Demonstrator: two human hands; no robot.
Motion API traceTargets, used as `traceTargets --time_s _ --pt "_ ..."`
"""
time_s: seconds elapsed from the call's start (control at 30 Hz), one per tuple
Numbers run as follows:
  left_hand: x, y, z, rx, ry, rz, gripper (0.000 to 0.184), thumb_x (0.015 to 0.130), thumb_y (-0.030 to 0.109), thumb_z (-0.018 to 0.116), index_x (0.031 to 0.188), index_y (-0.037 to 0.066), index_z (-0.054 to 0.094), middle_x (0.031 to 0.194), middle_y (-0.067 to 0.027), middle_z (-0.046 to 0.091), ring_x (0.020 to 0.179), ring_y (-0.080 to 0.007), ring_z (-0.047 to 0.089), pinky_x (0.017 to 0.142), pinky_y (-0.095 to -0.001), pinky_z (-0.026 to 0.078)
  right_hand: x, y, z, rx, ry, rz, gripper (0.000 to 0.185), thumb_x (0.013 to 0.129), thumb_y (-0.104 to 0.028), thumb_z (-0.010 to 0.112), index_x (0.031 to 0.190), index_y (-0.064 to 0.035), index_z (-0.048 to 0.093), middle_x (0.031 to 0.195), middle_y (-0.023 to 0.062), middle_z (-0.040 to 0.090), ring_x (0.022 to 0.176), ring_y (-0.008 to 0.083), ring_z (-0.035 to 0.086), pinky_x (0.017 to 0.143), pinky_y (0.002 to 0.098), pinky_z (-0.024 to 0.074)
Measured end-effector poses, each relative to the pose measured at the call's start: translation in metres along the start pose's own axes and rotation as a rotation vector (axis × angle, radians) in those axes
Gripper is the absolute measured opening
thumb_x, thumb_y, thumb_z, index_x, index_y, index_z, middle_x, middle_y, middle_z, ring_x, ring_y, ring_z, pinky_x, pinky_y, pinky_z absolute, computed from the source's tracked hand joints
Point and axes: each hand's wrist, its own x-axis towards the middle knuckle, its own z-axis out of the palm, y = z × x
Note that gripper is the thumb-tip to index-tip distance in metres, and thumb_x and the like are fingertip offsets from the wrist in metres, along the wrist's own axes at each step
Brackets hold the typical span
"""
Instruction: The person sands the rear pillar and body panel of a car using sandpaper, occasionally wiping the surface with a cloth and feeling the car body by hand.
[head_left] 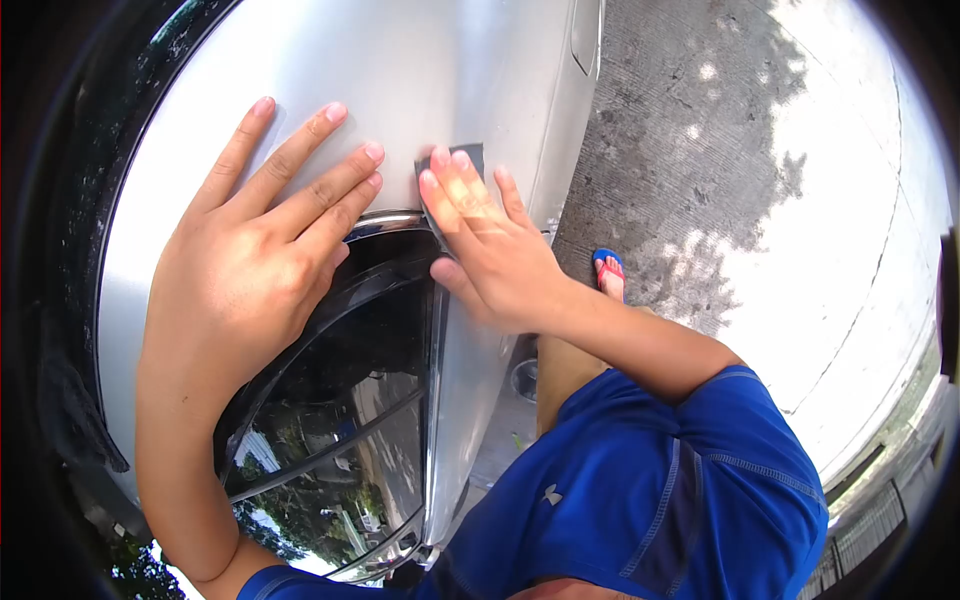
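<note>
A silver car panel (400, 60) fills the upper middle, with a dark glass window (345, 350) below it. My left hand (270, 230) lies on the panel above the window's left side, fingers spread and holding nothing. Over the corner of the window, my right hand (490, 230) presses a dark grey sheet (468, 153) flat against the panel. The sheet's edges show past my fingertips and along the side of my hand; the rest is hidden beneath it.
Right of the car lies concrete ground (680, 130), partly shaded. My foot in a blue and red flip-flop (609, 265) stands on it beside the car. A metal fence (870, 530) shows at the lower right.
</note>
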Motion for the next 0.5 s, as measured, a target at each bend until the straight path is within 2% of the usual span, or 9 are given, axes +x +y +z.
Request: traceTargets --time_s 0.03,0.07,0.17,0.23,0.3,0.4,0.5 --pt "0.000 0.007 0.002 -0.026 -0.022 -0.005 0.055 0.088 0.012 0.073 0.143 0.011 0.069 0.157 -0.0002 0.060 0.156 -0.0259 0.042 0.135 -0.0539 0.023 0.008 0.011 -0.002 -0.052 0.018 0.006 0.073 0.112 -0.042 0.044 0.166 0.0048 0.029 0.174 0.0260 0.029 0.162 0.0433 0.025 0.130 0.0622 0.0159" --pt "0.001 0.010 0.002 0.031 -0.047 -0.005 0.062 0.087 0.015 0.074 0.148 0.013 0.065 0.160 0.0005 0.057 0.157 -0.0242 0.041 0.136 -0.0532 0.021 0.041 0.025 -0.006 -0.127 0.151 0.028 0.071 0.112 -0.039 0.046 0.165 0.0051 0.030 0.174 0.0246 0.029 0.162 0.0431 0.026 0.130 0.0622 0.0170" --pt "0.000 0.011 0.002 0.044 -0.059 -0.026 0.067 0.087 0.016 0.074 0.153 0.015 0.060 0.164 0.0008 0.052 0.158 -0.0232 0.039 0.137 -0.0530 0.020 0.020 0.012 0.001 -0.030 0.144 0.069 0.069 0.114 -0.044 0.039 0.164 0.0039 0.036 0.171 0.0245 0.035 0.162 0.0410 0.026 0.131 0.0610 0.0133" --pt "0.000 0.006 0.004 0.034 -0.018 -0.056 0.072 0.086 0.022 0.074 0.156 0.018 0.058 0.167 0.0004 0.049 0.158 -0.0231 0.038 0.137 -0.0528 0.019 -0.059 -0.004 0.016 0.005 -0.134 0.032 0.069 0.113 -0.045 0.039 0.162 0.0045 0.039 0.169 0.0248 0.039 0.161 0.0407 0.030 0.131 0.0614 0.0124" --pt "-0.001 0.008 0.005 0.034 -0.029 -0.079 0.073 0.086 0.026 0.074 0.157 0.019 0.057 0.167 0.0001 0.048 0.158 -0.0238 0.038 0.136 -0.0530 0.020 -0.056 0.004 0.011 -0.067 -0.149 0.016 0.069 0.111 -0.043 0.044 0.163 0.0028 0.039 0.170 0.0241 0.038 0.162 0.0381 0.029 0.131 0.0601 0.0113" --pt "-0.001 0.005 0.003 0.293 0.019 -0.216 0.081 0.088 0.054 0.069 0.162 0.026 0.051 0.170 -0.0003 0.044 0.160 -0.0269 0.035 0.133 -0.0573 0.021 -0.070 -0.007 0.011 -0.030 -0.136 0.071 0.068 0.110 -0.041 0.047 0.163 0.0006 0.038 0.169 0.0229 0.039 0.160 0.0365 0.033 0.130 0.0602 0.0148" --pt "-0.004 -0.002 0.003 0.281 0.038 -0.234 0.086 0.087 0.064 0.068 0.163 0.026 0.050 0.171 0.0008 0.043 0.161 -0.0272 0.033 0.132 -0.0598 0.021 -0.035 0.001 0.004 -0.050 -0.060 0.067 0.068 0.109 -0.039 0.049 0.164 -0.0016 0.037 0.168 0.0217 0.041 0.159 0.0348 0.036 0.129 0.0604 0.0182"
